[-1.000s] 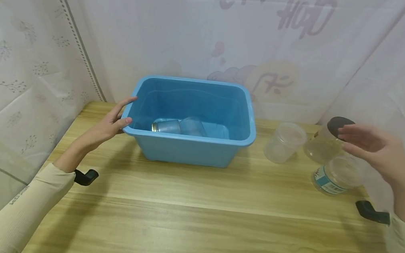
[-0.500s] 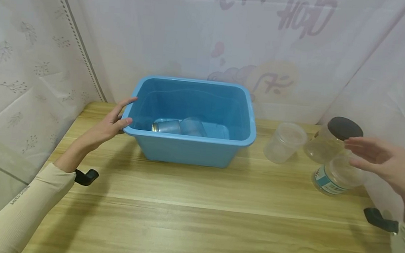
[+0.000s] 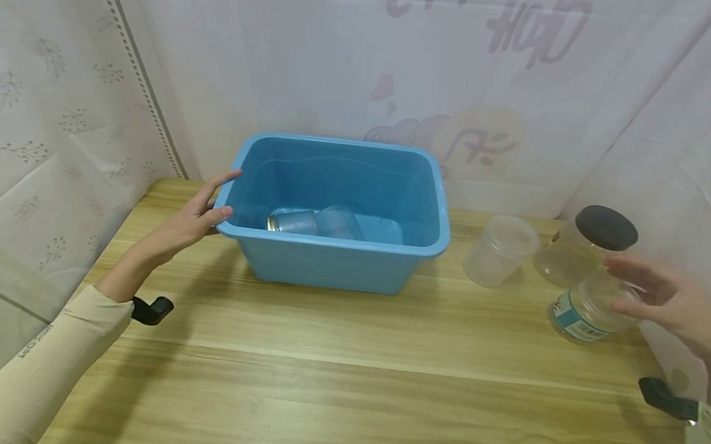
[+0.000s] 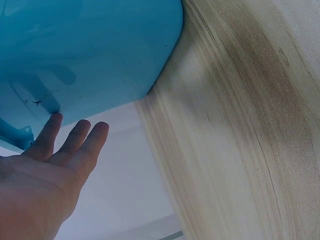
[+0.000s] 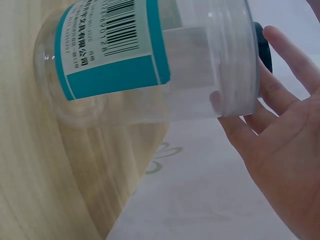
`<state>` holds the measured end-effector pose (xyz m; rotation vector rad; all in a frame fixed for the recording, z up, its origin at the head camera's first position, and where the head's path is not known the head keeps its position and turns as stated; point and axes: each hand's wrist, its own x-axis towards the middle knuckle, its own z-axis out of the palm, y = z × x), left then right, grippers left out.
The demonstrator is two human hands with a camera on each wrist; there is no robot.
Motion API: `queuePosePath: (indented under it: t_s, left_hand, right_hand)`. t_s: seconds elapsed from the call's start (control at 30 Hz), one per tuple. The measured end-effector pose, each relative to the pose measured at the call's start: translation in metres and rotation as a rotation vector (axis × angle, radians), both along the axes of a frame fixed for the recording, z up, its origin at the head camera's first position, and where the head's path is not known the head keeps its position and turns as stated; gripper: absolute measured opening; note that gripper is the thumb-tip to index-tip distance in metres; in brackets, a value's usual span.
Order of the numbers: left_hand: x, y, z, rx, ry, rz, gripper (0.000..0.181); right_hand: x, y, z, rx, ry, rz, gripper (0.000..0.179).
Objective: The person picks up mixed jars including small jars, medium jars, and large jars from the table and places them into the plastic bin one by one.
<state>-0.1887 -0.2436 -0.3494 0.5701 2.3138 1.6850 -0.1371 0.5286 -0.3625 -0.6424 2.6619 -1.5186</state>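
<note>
My left hand [image 3: 194,216] holds the left rim of a blue plastic tub [image 3: 326,265], thumb and index finger over the edge. In the left wrist view its other fingers [image 4: 87,145] are nearly straight along the tub's outer wall. Two clear jars lie inside the tub; one jar [image 3: 295,222] has a gold-coloured end. My right hand [image 3: 672,299], slightly blurred, is spread at the top of a clear jar [image 3: 585,309] with a teal and white barcode label. In the right wrist view its fingers [image 5: 275,87] reach behind the jar's upper end, fingertips partly hidden.
Left of the labelled jar stands a frosted clear container [image 3: 497,252]. Behind it is a clear jar with a black lid [image 3: 605,228]. All stand on a wood-grain table [image 3: 341,390], with patterned white cloth [image 3: 345,52] behind and at both sides.
My right hand has moved from beside the black lid rightward and down to the labelled jar's top. My left hand, the tub and the jars have stayed put.
</note>
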Motion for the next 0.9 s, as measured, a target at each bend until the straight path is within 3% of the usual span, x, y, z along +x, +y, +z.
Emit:
queuePosePath:
  t_s: [0.27, 0.9]
  left_hand:
    - [0.0015, -0.0001, 0.0008, 0.0, -0.005, -0.002, 0.065]
    - [0.0005, -0.0003, 0.0005, 0.0, 0.005, -0.011, 0.065]
  right_hand:
    - [0.005, -0.0025, -0.0027, 0.142, -0.041, -0.017, 0.082]
    - [0.0048, -0.0075, -0.0109, 0.228, -0.129, -0.019, 0.092]
